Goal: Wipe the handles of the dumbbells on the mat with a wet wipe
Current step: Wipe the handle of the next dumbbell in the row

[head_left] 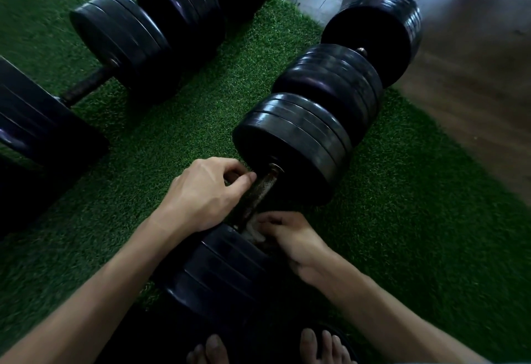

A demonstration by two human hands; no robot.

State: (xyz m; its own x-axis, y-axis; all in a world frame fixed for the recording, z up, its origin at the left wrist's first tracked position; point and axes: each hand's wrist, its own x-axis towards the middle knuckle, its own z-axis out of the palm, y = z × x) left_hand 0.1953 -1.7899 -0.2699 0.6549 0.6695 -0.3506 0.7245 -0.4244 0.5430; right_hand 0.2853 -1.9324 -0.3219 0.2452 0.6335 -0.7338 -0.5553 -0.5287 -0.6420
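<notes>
The work is on the nearest dumbbell [258,214], which lies on the green turf mat [402,220] just in front of the person's bare toes. The right hand [290,237] pinches a crumpled whitish wet wipe [254,230] against the near end of the handle [258,194], right where the bar meets the closer stack of plates. The left hand [204,194] is curled over the far stretch of the same handle, fingertips close to the collar, apparently steadying it.

The bar looks dull and blotchy along its exposed length, so whether that part is wiped cannot be told; this handle seems to be mid-clean rather than finished.

Other dumbbells lie on the mat: one at the upper left with a dark handle [86,85] showing, untouched by either hand, and more plate stacks [330,88] beyond the near one, whose handles are hidden. By this judgement, most of the task remains.
</notes>
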